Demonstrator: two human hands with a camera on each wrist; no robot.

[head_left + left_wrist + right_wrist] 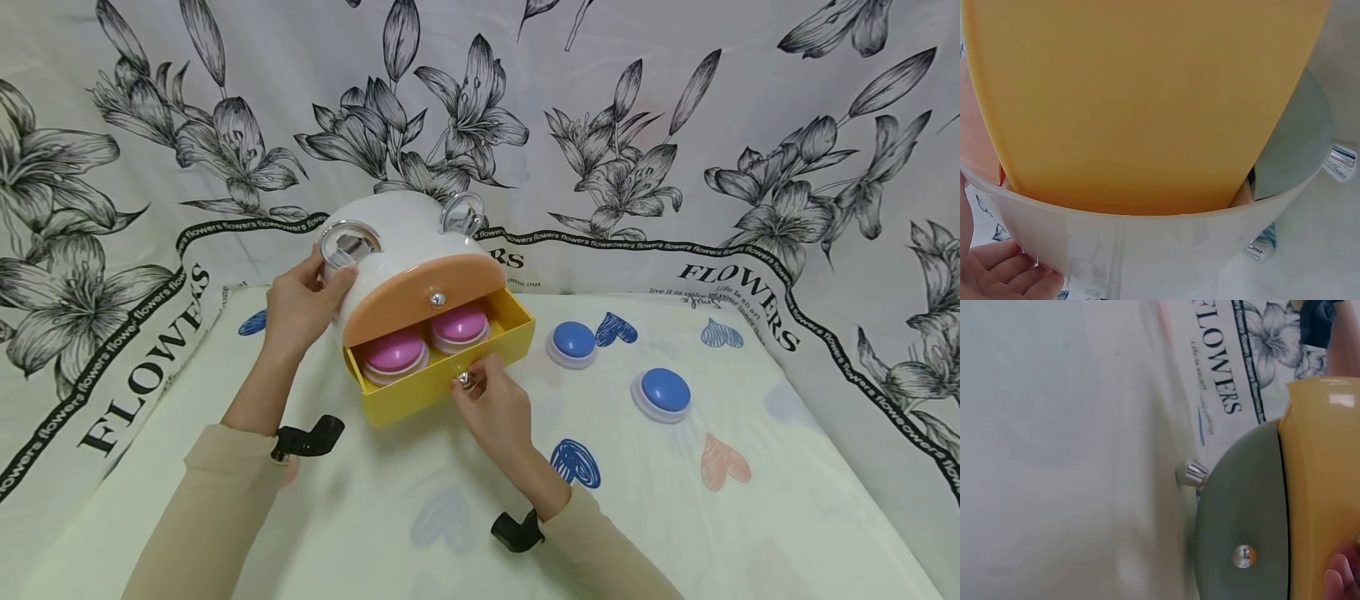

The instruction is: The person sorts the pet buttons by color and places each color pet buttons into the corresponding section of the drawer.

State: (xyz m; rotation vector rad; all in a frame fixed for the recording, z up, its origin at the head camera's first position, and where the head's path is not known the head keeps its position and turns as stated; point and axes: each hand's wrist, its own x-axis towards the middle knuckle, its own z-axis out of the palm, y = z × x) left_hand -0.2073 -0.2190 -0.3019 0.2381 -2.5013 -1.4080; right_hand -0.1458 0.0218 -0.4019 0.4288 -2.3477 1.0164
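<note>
A rounded white drawer cabinet (405, 225) has an orange upper drawer (397, 304) and a yellow drawer (408, 402) pulled out below it. Two round containers with pink tops (395, 352) sit side by side inside the yellow drawer. My left hand (303, 308) grips the cabinet's left side, its thumb near a round silver fitting (348, 243). At the yellow drawer's front, my right hand (501, 410) pinches the small silver knob (463, 379). A green lower drawer (1241, 506) with its own silver knob (1244, 556) shows in the right wrist view.
Two round containers with blue tops, a nearer one (666, 390) and a farther one (574, 340), stand right of the cabinet. The heart-patterned cloth (360, 517) covers the table. Behind hangs a flower-printed curtain (555, 200). Silver feet (1192, 473) support the cabinet.
</note>
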